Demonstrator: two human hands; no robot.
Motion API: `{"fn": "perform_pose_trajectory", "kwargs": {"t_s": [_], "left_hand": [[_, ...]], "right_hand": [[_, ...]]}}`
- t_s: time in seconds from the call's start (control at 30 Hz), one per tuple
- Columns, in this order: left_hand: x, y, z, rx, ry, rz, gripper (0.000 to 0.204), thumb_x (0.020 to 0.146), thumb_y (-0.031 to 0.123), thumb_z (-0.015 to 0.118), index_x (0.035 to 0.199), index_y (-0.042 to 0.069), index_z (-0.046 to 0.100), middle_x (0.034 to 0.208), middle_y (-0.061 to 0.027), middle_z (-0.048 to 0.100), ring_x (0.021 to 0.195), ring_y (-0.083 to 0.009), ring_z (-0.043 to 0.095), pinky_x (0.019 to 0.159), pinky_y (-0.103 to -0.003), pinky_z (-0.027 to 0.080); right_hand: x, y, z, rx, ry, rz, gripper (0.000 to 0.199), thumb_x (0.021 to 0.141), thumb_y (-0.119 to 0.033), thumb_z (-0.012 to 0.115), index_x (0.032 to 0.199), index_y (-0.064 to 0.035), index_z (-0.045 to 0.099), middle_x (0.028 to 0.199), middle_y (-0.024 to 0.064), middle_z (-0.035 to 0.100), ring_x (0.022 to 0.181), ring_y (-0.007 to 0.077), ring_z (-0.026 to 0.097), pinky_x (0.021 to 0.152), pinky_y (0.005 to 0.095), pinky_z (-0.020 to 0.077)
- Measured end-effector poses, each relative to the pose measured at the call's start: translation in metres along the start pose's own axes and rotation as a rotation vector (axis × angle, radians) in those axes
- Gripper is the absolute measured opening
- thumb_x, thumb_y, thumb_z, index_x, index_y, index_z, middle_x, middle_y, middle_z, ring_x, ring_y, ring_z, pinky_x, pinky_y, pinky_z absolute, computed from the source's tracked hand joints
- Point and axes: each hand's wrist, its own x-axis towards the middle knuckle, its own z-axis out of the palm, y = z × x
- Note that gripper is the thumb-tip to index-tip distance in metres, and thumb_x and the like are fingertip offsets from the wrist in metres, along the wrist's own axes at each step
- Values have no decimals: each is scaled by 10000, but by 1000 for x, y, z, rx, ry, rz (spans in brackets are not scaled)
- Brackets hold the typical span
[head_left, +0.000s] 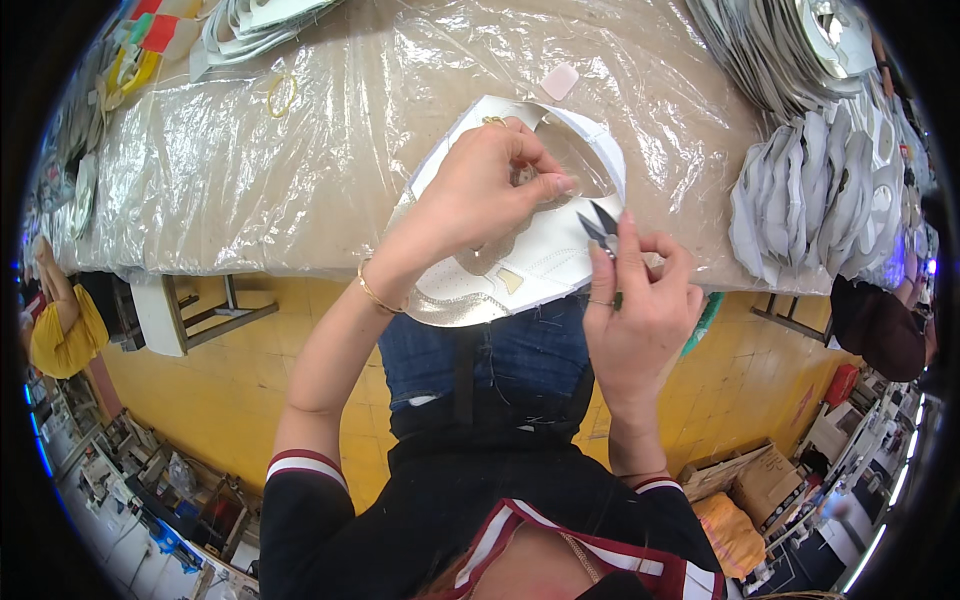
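A white and gold shoe upper [545, 250] lies over the near edge of the plastic-covered table, its lower part above my lap. My left hand [490, 180] reaches across it with the fingers closed, thumb and forefinger pinched at the inner edge of its opening. Any thread between those fingertips is too fine to make out. In my right hand [645, 290] is a pair of thread snips [600, 228], the dark blades parted and pointing up and left toward the pinched fingers. The snips' handle is mostly hidden by my fingers.
Clear plastic sheet covers the table [350, 150]. Grey-white shoe pieces [815, 190] are stacked at right, and another pile [265, 30] stands far left. Beyond the upper lies a pale pink piece [559, 81]; a yellow rubber band [282, 96] is farther left. Another person [70, 325] sits at the left.
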Motion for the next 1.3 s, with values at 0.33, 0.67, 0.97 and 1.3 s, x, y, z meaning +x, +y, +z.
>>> {"fn": "perform_pose_trajectory", "kwargs": {"t_s": [0.33,0.67,0.97,1.3], "left_hand": [[1,2,5,-8,-34,-53,227,868,195,713,814,-20,666,802,-27,524,680,-92,468,607,-260,411],[2,2,9,40,-2,-42,246,883,219,695,835,-18,653,809,-43,551,680,-107,484,631,-281,426],[-11,-8,-25,-160,516,-111,370,927,360,628,932,-9,641,870,-87,617,775,-181,552,701,-323,451],[-31,-5,-25,119,199,-142,535,810,349,741,1167,-25,601,936,-190,683,867,-271,675,785,-362,520]], "right_hand": [[8,-6,24,204,18,82,248,842,-185,712,1075,-101,729,892,41,583,636,179,514,645,321,414],[5,-2,38,242,76,115,211,831,-187,715,1033,-133,742,867,12,587,615,159,542,604,318,359],[3,8,34,228,29,160,232,846,-223,710,1055,-124,729,906,24,587,645,164,542,623,327,354],[2,11,38,507,-31,198,272,832,-180,732,1091,-98,714,943,61,576,682,198,553,707,348,420]]}}
